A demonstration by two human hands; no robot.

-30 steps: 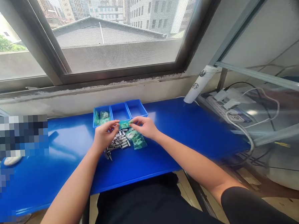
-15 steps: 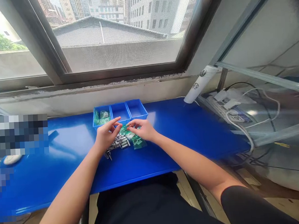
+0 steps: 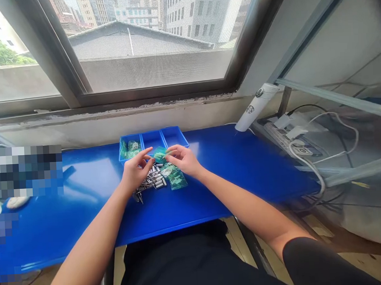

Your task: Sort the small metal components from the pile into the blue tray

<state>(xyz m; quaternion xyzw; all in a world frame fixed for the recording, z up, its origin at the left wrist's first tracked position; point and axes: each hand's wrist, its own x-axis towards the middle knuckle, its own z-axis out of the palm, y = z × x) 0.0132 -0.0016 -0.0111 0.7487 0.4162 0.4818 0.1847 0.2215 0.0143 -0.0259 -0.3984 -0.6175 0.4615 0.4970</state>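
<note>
A small green see-through bag (image 3: 159, 155) with pale pieces inside is held up between my two hands. My right hand (image 3: 182, 160) pinches its right side between thumb and fingers. At the bag's left edge, the thumb and fingers of my left hand (image 3: 136, 168) come together on it, with the index finger stretched out above. Below lie more green bags (image 3: 177, 179) on the blue table (image 3: 212, 192). Beside them, partly under my left hand, is a pile of thin metal parts with silver cylindrical ends (image 3: 154, 178).
Behind my hands stands a blue three-compartment tray (image 3: 174, 137); its left compartment holds green bags (image 3: 130, 148). A white bottle (image 3: 255, 107) stands at the back right, near a power strip (image 3: 292, 141) with cables. The window wall borders the table's back. A blurred patch covers the left side.
The green bag has come up from the pile into view between my hands. My right hand has risen slightly with it; my left hand has barely moved.
</note>
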